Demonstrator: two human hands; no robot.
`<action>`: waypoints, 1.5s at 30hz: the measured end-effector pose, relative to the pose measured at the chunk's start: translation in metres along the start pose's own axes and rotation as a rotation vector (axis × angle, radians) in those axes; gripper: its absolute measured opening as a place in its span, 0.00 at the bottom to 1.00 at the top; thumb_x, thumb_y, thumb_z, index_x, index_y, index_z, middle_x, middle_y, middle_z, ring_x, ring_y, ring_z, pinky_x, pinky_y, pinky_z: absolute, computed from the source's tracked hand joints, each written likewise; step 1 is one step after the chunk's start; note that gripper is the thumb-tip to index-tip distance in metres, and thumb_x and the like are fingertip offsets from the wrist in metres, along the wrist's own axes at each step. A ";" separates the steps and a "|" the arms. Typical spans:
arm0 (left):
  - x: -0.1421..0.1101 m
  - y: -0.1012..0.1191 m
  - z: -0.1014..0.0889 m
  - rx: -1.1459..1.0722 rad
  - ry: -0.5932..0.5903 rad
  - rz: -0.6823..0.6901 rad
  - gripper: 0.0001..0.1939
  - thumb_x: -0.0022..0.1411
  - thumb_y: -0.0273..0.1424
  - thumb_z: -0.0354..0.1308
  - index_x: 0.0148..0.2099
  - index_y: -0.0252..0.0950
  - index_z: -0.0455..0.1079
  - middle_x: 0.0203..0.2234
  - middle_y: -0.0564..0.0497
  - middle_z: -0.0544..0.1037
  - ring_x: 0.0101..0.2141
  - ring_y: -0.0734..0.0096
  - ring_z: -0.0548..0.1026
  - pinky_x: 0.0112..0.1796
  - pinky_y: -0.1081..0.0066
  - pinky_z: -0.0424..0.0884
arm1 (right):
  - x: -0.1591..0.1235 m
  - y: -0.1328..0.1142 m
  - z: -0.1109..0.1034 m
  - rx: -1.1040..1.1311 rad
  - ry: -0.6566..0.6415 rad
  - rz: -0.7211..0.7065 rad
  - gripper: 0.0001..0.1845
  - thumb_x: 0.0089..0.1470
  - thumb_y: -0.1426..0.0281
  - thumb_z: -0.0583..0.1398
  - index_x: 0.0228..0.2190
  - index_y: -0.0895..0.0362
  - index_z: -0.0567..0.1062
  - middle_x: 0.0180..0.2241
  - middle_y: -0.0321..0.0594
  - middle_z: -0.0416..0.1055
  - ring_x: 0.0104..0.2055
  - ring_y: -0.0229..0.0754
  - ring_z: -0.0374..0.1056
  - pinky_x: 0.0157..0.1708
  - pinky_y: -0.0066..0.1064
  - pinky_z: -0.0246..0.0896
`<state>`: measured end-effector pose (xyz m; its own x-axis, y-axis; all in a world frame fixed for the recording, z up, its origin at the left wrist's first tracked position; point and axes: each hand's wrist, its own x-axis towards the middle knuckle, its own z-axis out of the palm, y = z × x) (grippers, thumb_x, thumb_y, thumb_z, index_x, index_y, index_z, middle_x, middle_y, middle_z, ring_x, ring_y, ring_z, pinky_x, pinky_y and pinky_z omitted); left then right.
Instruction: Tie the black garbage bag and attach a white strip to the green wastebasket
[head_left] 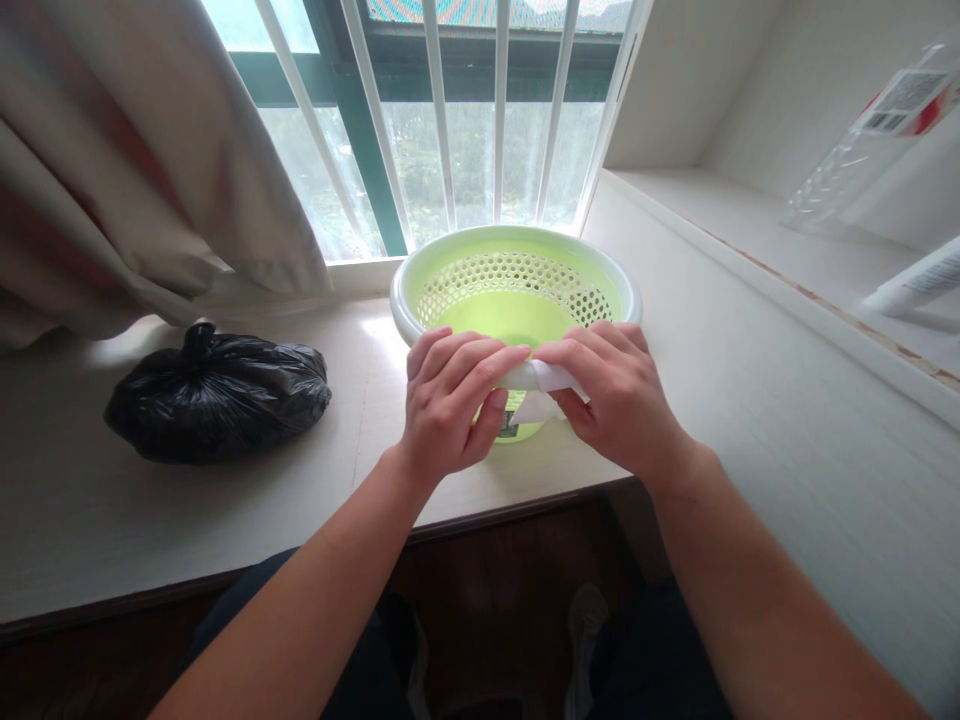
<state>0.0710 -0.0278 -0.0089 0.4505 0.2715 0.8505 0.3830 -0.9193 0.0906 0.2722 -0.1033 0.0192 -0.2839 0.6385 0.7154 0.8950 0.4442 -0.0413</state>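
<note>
A light green plastic basket (517,312) with a pale grey rim and perforated walls stands on the white sill by the window. My left hand (457,400) is closed over the near part of its rim, thumb on the outside and fingers on top. Just to the right, my right hand (611,390) presses a thin white wipe (553,378) around the same rim. A loose end of the wipe hangs down the basket's outer wall, beside a small dark label (510,424). The fingertips of both hands almost meet.
A knotted black plastic bag (217,395) lies on the sill (360,400) at left, below a curtain (127,170). White window bars (442,130) rise behind the basket. At right, a shelf holds a clear plastic bottle (862,150) and a white tube (919,280).
</note>
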 end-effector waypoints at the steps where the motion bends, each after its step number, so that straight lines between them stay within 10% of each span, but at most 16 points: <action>1: 0.000 0.000 0.000 -0.007 0.003 0.003 0.20 0.72 0.34 0.47 0.58 0.43 0.75 0.44 0.47 0.82 0.49 0.58 0.76 0.61 0.53 0.60 | 0.000 0.000 0.000 0.000 -0.001 -0.001 0.07 0.68 0.69 0.56 0.44 0.51 0.73 0.34 0.37 0.75 0.39 0.46 0.66 0.44 0.39 0.53; 45: 0.000 -0.002 -0.005 -0.034 0.013 0.027 0.19 0.73 0.33 0.46 0.58 0.42 0.74 0.45 0.47 0.82 0.49 0.59 0.76 0.60 0.54 0.61 | -0.004 0.017 0.000 0.069 0.034 -0.051 0.08 0.63 0.74 0.58 0.42 0.50 0.72 0.36 0.36 0.75 0.38 0.46 0.67 0.45 0.40 0.55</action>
<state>0.0660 -0.0272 -0.0069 0.4495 0.2432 0.8595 0.3431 -0.9354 0.0852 0.2889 -0.0983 0.0158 -0.3157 0.5930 0.7407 0.8535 0.5186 -0.0514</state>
